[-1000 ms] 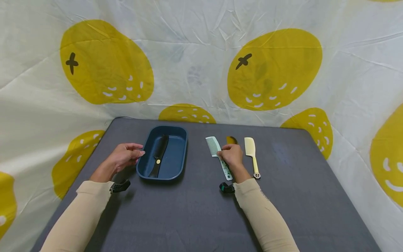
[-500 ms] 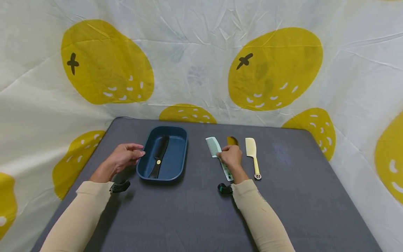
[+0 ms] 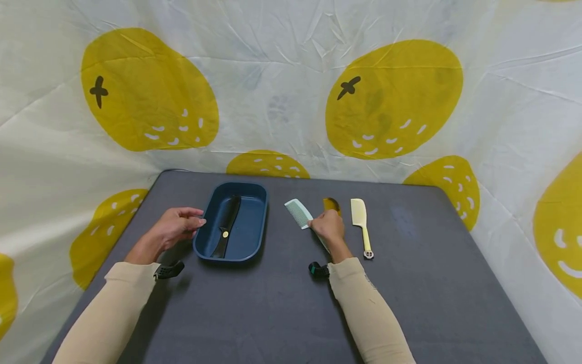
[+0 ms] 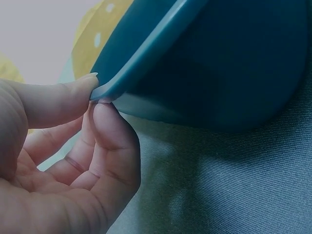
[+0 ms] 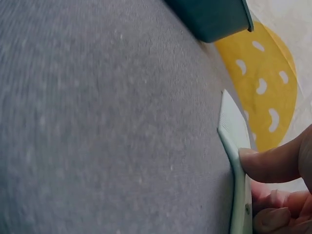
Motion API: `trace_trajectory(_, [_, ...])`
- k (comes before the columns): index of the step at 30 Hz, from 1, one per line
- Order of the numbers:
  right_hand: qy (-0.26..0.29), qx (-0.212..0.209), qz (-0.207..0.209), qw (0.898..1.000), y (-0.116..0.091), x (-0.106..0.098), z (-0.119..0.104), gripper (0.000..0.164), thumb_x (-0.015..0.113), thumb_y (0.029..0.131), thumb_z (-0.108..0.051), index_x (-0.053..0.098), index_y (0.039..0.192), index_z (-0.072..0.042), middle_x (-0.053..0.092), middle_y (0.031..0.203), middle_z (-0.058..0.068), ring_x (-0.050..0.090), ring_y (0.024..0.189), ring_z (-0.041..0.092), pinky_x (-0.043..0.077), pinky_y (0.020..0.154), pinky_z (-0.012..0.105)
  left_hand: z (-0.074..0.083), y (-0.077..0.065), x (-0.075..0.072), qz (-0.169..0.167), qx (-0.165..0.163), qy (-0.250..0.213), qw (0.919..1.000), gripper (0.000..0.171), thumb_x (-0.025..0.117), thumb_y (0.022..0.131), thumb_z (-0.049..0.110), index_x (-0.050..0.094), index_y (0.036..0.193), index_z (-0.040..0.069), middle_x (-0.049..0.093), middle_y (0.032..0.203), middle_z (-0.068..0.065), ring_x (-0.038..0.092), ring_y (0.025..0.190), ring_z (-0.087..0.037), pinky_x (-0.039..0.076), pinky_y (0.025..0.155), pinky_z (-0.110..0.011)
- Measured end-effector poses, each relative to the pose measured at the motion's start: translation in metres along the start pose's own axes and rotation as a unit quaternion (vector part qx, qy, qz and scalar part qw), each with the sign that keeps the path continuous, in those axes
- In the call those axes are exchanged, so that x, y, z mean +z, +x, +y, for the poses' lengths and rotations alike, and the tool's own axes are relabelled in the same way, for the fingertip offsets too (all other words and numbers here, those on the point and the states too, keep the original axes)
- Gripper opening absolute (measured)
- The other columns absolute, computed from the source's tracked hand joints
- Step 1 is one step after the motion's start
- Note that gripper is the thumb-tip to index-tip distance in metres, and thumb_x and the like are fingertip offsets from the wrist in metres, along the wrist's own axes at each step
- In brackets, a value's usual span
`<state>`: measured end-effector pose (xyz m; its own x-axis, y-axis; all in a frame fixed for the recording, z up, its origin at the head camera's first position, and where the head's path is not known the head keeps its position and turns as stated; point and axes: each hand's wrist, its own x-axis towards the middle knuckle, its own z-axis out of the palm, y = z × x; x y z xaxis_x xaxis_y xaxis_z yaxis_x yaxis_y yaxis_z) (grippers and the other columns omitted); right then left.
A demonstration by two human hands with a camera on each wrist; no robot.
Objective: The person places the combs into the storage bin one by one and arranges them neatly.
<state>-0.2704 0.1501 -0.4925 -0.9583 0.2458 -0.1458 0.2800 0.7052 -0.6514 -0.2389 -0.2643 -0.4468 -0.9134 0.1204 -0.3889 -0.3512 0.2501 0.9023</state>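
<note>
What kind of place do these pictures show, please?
Perhaps a small indoor work corner; the wider room is hidden. It has a grey table, a patterned cloth hanging behind, and a blue tray beside combs.

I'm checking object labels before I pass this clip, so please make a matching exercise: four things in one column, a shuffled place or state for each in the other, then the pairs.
Things:
1. mint comb
2. black comb
3. cream comb
4. blue tray

Places or states:
A. lies inside the blue tray
B. pinched at its rim by the left hand
C. held by the right hand
D. lies on the table, right of both hands

Pairs: 1-C, 2-A, 3-D, 4-B
</note>
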Motion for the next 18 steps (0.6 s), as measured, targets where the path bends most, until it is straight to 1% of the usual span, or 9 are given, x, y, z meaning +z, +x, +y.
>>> trace_trajectory(3, [-0.009,-0.004,-0.016,1.000,-0.001,-0.001,-0.002,0.026,0.081,0.084,-0.032,0.074,0.073,-0.009,0.073,0.079,0.008,0.068,0.079,0.030,0.054,0.073,0.044,0.000,0.000,-0.001,0.000,0.000,0.000,1.0000,0.056,0.069,0.101,0.014,0.046,0.148,-0.007,0.071,0.098,0.010,0.063,0.085,-0.007,0.056,0.075,-0.025])
trace_trajectory(5, [-0.008,-0.005,-0.032,0.999,0.000,-0.001,-0.002,0.034,0.081,0.085,-0.032,0.064,0.062,-0.013,0.061,0.065,0.002,0.061,0.068,0.025,0.050,0.066,0.039,-0.001,0.001,0.000,0.001,-0.002,0.000,1.0000,0.057,0.069,0.101,0.014,0.046,0.148,-0.007,0.071,0.097,0.010,0.063,0.085,-0.007,0.056,0.075,-0.025])
trace_trajectory(7, [0.016,-0.008,-0.055,0.998,0.000,-0.002,-0.002,0.045,0.079,0.088,-0.030,0.053,0.054,-0.016,0.046,0.056,-0.003,0.050,0.059,0.020,0.043,0.060,0.035,-0.001,0.001,0.000,0.000,-0.002,0.001,1.0000,0.057,0.070,0.100,0.015,0.046,0.148,-0.007,0.071,0.097,0.010,0.063,0.084,-0.006,0.057,0.075,-0.025])
trace_trajectory(9, [0.069,-0.009,-0.085,0.994,-0.001,-0.004,-0.002,0.051,0.076,0.092,-0.026,0.044,0.053,-0.017,0.034,0.054,-0.004,0.040,0.055,0.017,0.038,0.057,0.032,-0.001,0.001,0.001,-0.001,-0.004,0.002,1.0000,0.057,0.070,0.100,0.015,0.046,0.147,-0.007,0.071,0.097,0.010,0.063,0.083,-0.006,0.057,0.075,-0.025])
trace_trajectory(10, [0.103,-0.008,-0.095,0.990,-0.001,-0.005,-0.002,0.049,0.075,0.093,-0.024,0.046,0.054,-0.016,0.034,0.056,-0.005,0.039,0.055,0.016,0.038,0.057,0.031,-0.001,0.001,0.001,-0.001,-0.005,0.002,1.0000,0.057,0.070,0.100,0.014,0.046,0.147,-0.007,0.071,0.097,0.009,0.063,0.083,-0.006,0.057,0.075,-0.025])
trace_trajectory(12, [0.176,-0.005,-0.107,0.979,-0.003,-0.008,-0.002,0.041,0.073,0.096,-0.020,0.055,0.060,-0.011,0.040,0.060,-0.005,0.041,0.057,0.014,0.039,0.058,0.029,-0.001,0.001,0.001,-0.001,-0.004,0.005,1.0000,0.056,0.070,0.101,0.014,0.046,0.147,-0.007,0.071,0.097,0.009,0.062,0.082,-0.006,0.057,0.075,-0.025])
trace_trajectory(14, [0.241,0.006,-0.114,0.964,-0.004,-0.010,-0.003,0.028,0.071,0.097,-0.017,0.064,0.073,-0.004,0.047,0.064,-0.003,0.045,0.059,0.013,0.042,0.058,0.028,-0.001,0.001,0.000,0.001,-0.003,0.009,1.0000,0.056,0.069,0.101,0.015,0.047,0.147,-0.007,0.071,0.097,0.008,0.062,0.082,-0.007,0.057,0.075,-0.025])
trace_trajectory(16, [0.286,0.020,-0.117,0.951,-0.003,-0.012,-0.006,0.018,0.072,0.098,-0.015,0.070,0.089,0.000,0.054,0.068,-0.002,0.051,0.059,0.012,0.047,0.057,0.026,0.000,0.002,-0.001,0.001,-0.002,0.011,0.9999,0.056,0.069,0.101,0.015,0.046,0.147,-0.007,0.071,0.098,0.008,0.063,0.082,-0.007,0.057,0.075,-0.025])
trace_trajectory(18, [0.317,0.032,-0.125,0.940,-0.003,-0.013,-0.009,0.017,0.072,0.098,-0.014,0.070,0.097,0.002,0.056,0.067,0.000,0.053,0.056,0.012,0.050,0.055,0.025,0.000,0.002,-0.002,0.001,-0.002,0.010,0.9999,0.056,0.069,0.101,0.015,0.047,0.147,-0.007,0.071,0.097,0.009,0.063,0.082,-0.007,0.057,0.075,-0.025])
